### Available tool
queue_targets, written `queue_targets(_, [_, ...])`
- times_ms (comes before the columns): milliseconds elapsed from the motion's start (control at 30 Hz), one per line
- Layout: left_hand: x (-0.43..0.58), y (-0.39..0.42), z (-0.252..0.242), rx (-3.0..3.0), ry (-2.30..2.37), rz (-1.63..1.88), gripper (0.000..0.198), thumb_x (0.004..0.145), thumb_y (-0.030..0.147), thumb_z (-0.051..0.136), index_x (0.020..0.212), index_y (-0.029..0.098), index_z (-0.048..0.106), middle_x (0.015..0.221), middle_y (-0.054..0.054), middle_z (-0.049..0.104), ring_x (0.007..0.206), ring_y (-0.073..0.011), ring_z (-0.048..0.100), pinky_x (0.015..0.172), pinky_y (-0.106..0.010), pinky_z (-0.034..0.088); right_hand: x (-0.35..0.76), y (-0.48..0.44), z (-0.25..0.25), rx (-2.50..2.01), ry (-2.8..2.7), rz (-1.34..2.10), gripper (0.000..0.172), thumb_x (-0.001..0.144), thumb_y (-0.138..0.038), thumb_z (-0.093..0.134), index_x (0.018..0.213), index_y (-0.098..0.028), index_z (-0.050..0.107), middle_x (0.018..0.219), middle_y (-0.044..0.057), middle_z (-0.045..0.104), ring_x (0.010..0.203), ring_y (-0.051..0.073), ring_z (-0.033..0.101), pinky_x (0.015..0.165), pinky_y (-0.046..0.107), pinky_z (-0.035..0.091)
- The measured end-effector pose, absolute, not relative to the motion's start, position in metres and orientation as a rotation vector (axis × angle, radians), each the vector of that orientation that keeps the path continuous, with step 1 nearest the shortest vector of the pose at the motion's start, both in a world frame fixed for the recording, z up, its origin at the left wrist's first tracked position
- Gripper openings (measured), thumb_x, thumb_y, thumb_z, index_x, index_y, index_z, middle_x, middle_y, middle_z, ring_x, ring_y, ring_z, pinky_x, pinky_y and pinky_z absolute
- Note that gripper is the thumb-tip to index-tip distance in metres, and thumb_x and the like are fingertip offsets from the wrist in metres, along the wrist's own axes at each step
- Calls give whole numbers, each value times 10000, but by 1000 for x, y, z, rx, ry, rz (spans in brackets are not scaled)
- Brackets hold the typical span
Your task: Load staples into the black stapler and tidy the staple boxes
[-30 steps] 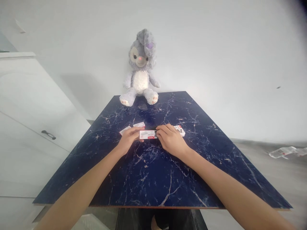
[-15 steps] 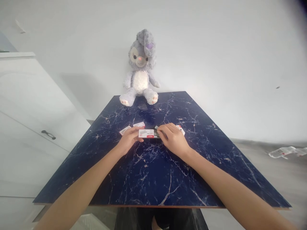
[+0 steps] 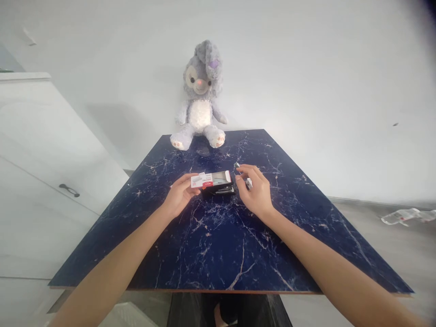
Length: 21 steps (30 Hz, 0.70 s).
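Observation:
A long red-and-white carton (image 3: 201, 180) is gripped at its left end by my left hand (image 3: 179, 193), the thumb above and fingers below. Its right part shows a pale interior and a white end flap (image 3: 228, 175). Just below the carton's right half lies a black stapler (image 3: 225, 190), partly covered by it. My right hand (image 3: 254, 188) is to the right of the carton, apart from it, its fingers curled. At its fingertips is a small dark-and-white piece (image 3: 237, 165), too small to name. A small white box (image 3: 249, 183) shows partly behind that hand.
A grey plush rabbit (image 3: 200, 104) sits at the back of the blue marbled table (image 3: 211, 254), against the wall. A white cabinet (image 3: 41, 181) stands on the left. Clear plastic packaging (image 3: 400, 216) lies on the floor at right.
My right hand has moved off the carton to the right, with a small piece at its fingertips. The carton has risen and tilted, exposing its inside and the stapler below.

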State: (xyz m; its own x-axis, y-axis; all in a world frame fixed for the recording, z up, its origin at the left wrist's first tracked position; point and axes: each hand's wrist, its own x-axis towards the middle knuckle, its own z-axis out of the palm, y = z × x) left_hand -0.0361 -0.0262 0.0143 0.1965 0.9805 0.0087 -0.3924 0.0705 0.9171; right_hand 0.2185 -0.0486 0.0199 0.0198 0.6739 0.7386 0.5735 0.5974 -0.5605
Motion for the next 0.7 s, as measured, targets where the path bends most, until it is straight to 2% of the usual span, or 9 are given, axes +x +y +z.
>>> queue_targets(233, [-31,-32,14,1110,733,1108,291,816,304,770,1087,200,750,1190,-99,713,1003,-223,678,786,-316,585,212,-51,17,-969,-1732,463,184,969,-337,532,991,-231,681,1042,61,724,919,215,688,831,376,578])
queue_targets(333, [-29,-36,15,1120,665,1052,334,830,301,754,1147,196,739,1251,-114,690,1038,-248,676,852,-360,575,208,-54,15,-959,-1749,483,184,963,-344,543,971,-230,687,1031,62,726,892,213,688,815,371,573])
queue_targets(433, [-29,-36,18,1125,616,982,401,870,383,698,1215,178,708,1271,-144,675,1040,-271,681,892,-399,554,206,-55,14,-975,-1749,461,165,949,-339,560,956,-228,682,1020,61,725,826,202,683,782,364,568])
queue_targets(500, [-30,-37,19,1218,673,972,446,859,404,706,1250,191,683,1245,-139,686,985,-263,695,881,-405,549,205,-54,13,-998,-1734,453,158,935,-351,578,941,-226,674,1001,60,725,775,194,673,755,360,566])
queue_targets(567, [-29,-39,19,1437,815,940,462,830,389,739,1257,225,675,1182,-110,712,835,-224,703,805,-377,550,207,-53,12,-1039,-1707,443,158,913,-373,608,906,-224,660,941,51,726,734,189,661,723,352,561])
queue_targets(633, [-28,-44,18,1763,962,863,422,810,388,755,1209,257,707,1044,-73,741,688,-185,663,719,-334,523,210,-50,12,-1105,-1669,431,176,895,-393,630,855,-222,639,849,33,715,695,182,649,687,335,548])
queue_targets(700, [-27,-48,18,2081,1068,826,381,806,393,752,1169,280,734,895,-46,733,645,-172,620,691,-302,481,214,-45,12,-1172,-1620,420,200,889,-415,639,838,-222,621,793,21,705,669,177,645,664,324,535])
